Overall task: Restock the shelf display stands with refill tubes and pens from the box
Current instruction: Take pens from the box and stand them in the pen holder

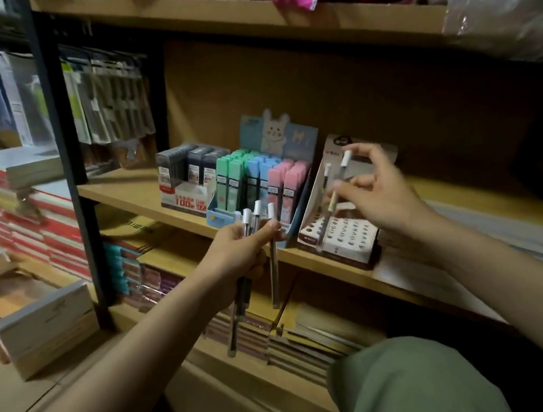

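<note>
My left hand is shut on a bunch of three white-capped pens, held upright in front of the middle shelf edge. My right hand pinches two more white-capped pens and holds them tilted just above the white pen display stand, whose holed base shows several empty slots. Left of that stand is a blue bunny display filled with green, blue and pink refill tubes. Further left stands a box of dark refill tubes.
The wooden shelf has a black upright post at its left. Stacked notebooks sit on the lower shelf and at the far left. An open cardboard box is on the floor. My green-clad knee is at the bottom.
</note>
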The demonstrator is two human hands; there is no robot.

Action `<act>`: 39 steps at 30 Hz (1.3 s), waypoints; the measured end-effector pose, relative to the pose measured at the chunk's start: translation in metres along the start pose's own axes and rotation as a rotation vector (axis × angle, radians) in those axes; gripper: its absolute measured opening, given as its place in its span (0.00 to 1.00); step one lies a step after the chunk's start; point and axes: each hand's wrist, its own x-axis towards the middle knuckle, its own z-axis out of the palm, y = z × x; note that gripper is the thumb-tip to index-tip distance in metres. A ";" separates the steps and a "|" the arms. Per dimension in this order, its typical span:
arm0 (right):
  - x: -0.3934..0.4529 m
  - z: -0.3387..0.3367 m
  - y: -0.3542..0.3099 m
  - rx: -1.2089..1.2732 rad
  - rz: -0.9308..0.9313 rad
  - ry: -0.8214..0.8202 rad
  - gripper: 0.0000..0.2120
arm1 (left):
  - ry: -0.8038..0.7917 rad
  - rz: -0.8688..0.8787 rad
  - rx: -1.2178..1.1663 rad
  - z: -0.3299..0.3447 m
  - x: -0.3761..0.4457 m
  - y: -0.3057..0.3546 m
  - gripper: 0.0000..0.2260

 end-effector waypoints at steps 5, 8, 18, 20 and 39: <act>0.038 -0.019 0.001 -0.323 -0.172 0.230 0.21 | 0.078 0.036 0.001 0.003 0.015 0.002 0.16; 0.049 -0.013 0.010 -0.463 -0.244 0.265 0.18 | 0.069 0.025 -0.014 0.006 0.022 -0.002 0.15; 0.070 0.004 0.036 -0.494 -0.212 0.298 0.15 | 0.068 -0.038 -0.055 0.004 0.028 -0.013 0.16; 0.073 0.003 0.040 -0.450 -0.174 0.290 0.16 | 0.080 -0.045 -0.057 0.003 0.029 -0.014 0.16; 0.079 0.007 0.044 -0.451 -0.190 0.366 0.18 | 0.083 -0.039 -0.083 0.002 0.029 -0.015 0.16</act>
